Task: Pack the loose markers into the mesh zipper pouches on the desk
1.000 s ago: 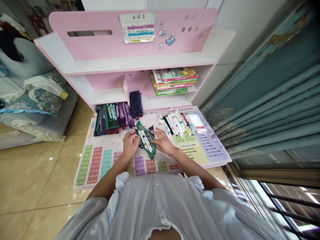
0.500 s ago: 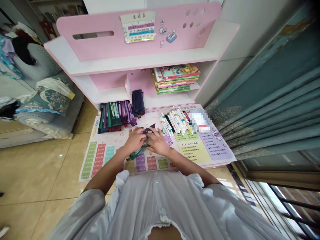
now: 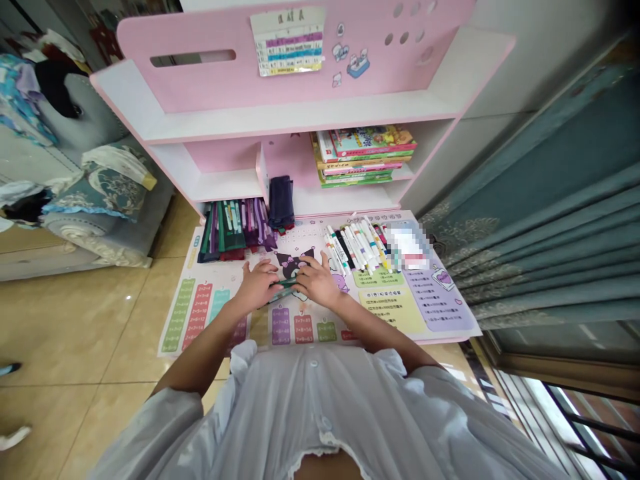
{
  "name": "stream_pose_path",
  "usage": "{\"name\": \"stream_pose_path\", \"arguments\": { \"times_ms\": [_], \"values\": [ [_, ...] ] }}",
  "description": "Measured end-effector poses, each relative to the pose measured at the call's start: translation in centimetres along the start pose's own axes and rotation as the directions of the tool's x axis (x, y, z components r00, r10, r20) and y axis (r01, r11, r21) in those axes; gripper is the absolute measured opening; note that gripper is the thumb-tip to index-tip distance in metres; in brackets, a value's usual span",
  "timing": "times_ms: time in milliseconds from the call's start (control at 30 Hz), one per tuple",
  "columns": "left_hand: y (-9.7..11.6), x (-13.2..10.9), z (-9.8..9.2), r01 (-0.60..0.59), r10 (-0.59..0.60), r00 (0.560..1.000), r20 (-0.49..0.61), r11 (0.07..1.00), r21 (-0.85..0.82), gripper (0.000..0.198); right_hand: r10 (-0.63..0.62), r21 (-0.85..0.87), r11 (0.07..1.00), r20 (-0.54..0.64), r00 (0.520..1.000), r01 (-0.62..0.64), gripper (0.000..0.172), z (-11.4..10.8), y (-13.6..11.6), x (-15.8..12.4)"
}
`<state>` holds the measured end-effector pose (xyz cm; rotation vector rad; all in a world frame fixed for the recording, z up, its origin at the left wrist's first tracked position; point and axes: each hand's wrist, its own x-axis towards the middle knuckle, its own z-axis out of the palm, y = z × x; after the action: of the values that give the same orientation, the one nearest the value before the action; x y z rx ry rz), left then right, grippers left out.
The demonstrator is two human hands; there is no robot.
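My left hand (image 3: 259,285) and my right hand (image 3: 315,283) meet over a green pencil pouch (image 3: 283,291) on the printed desk mat (image 3: 395,303). Both hands grip the pouch, which shows only as a thin green strip between them. A row of loose markers (image 3: 356,247) lies on the mat just right of my right hand. Several filled pouches (image 3: 233,230) in green and purple are lined up at the back left of the mat, with a dark blue pouch (image 3: 281,200) standing beside them.
A pink and white shelf unit (image 3: 280,127) rises behind the mat, with stacked books (image 3: 365,157) in its right compartment. A sofa with cushions (image 3: 95,193) stands to the left on the tiled floor (image 3: 75,333). Teal curtains (image 3: 550,220) hang on the right.
The green pouch lay open with markers showing between my hands. Now it is pressed flat and narrow, and both hands have closed in on it.
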<state>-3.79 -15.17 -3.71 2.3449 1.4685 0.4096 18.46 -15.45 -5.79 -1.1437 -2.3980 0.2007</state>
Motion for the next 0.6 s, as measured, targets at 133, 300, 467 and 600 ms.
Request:
{"name": "stream_pose_path", "arguments": {
  "times_ms": [133,300,467,600],
  "values": [
    [-1.6,0.9,-0.3,0.024,-0.024,0.999,-0.048,1.0,0.012,0.013,0.085,0.046,0.996,-0.138,0.987,-0.08,0.026,-0.8,1.7,0.0],
    [-2.7,1.8,-0.2,0.008,-0.001,0.994,-0.111,0.998,0.058,0.013,0.169,0.208,0.971,-0.259,0.951,-0.116,0.043,-0.5,5.3,-1.1],
    [-1.7,1.7,-0.7,0.096,-0.093,0.995,-0.025,0.98,0.172,0.016,0.186,0.395,0.918,-0.367,0.912,-0.029,0.029,1.0,7.1,-2.0],
    [-0.1,1.1,-1.4,0.132,-0.127,0.991,-0.035,0.966,0.221,0.018,0.223,0.44,0.897,-0.372,0.901,-0.04,0.022,1.7,7.4,-2.1]
  ]
}}
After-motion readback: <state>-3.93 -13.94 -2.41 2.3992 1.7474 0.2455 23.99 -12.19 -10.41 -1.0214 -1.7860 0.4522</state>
